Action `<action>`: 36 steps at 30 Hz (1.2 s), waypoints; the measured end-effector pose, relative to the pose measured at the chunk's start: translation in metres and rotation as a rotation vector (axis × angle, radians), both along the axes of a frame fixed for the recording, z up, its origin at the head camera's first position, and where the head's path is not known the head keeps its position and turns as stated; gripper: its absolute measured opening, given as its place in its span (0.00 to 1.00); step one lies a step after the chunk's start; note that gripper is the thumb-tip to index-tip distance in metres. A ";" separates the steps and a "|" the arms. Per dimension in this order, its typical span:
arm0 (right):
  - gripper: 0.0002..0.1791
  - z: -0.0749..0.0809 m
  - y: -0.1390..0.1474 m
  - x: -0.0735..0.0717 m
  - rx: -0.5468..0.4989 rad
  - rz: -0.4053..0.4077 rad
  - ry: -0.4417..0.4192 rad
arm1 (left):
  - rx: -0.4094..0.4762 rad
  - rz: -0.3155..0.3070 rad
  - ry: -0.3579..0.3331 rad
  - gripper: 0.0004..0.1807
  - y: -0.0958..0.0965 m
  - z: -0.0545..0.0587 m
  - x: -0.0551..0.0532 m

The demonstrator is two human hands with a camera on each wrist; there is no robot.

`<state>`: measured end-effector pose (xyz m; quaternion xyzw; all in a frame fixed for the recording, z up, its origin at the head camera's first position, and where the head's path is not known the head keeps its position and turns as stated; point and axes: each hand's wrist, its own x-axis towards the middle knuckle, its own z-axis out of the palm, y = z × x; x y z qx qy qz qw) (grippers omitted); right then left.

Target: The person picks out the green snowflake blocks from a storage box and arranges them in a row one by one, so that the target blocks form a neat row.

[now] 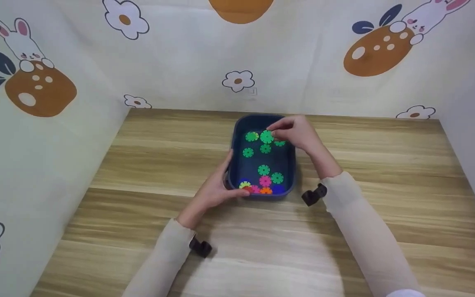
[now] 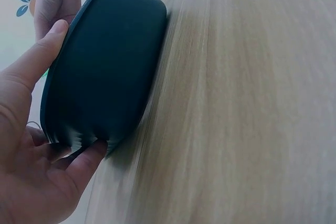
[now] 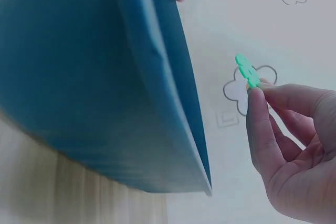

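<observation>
Above the blue bin (image 1: 285, 161) | I see the right grip (image 1: 297, 131) pinching a green disc (image 1: 266, 137) | left grip (image 1: 214, 190) holding the bin's near-left corner | other coloured discs (image 1: 265, 181) inside

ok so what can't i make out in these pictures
- Inside of the blue bin: left wrist view, hidden by its outer wall.
- Far part of that bin: right wrist view, cut off by the left and top edges, blurred.
- Held green piece: right wrist view, lower end covered by the right hand.
- Some fingers of the left hand: head view, behind the bin.
</observation>
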<state>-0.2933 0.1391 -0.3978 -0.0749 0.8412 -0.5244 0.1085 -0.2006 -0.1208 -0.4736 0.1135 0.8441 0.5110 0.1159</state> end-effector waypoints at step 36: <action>0.16 -0.015 0.076 -0.014 -0.145 -0.215 0.003 | -0.064 -0.044 0.054 0.69 -0.001 0.005 0.000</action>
